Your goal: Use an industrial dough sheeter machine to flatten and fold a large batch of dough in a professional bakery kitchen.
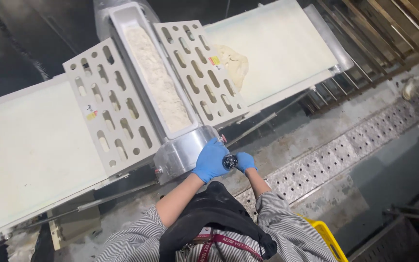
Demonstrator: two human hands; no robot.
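Both hands wear blue gloves and meet at a black round knob (230, 161) on the near end of a dough sheeter. The left hand (210, 160) lies curled over the polished metal housing (178, 155) with its fingers touching the knob's left side. The right hand (246, 162) is closed against the knob's right side; whether it truly grips the knob cannot be told, since the fingers are half hidden. The knob sits directly between the two hands, its shiny face turned up toward the camera.

Just beyond the hands, a long flour tray (156, 73) runs away from them, its long axis slanting up and slightly left, filled with white flour. Two perforated grey guards (110, 111) flank it, one on each side, tilted up like open wings. Past each guard stretches a white conveyor belt (25, 150): one to the left of the hands, one to the far right. On the far right belt lies one pale lump of dough (233, 63), just beside the right guard.

Below and right of the hands, a perforated metal floor drain (345, 150) runs diagonally. Nearest the body, behind the right hand's arm, is one yellow crate (328, 237) corner.
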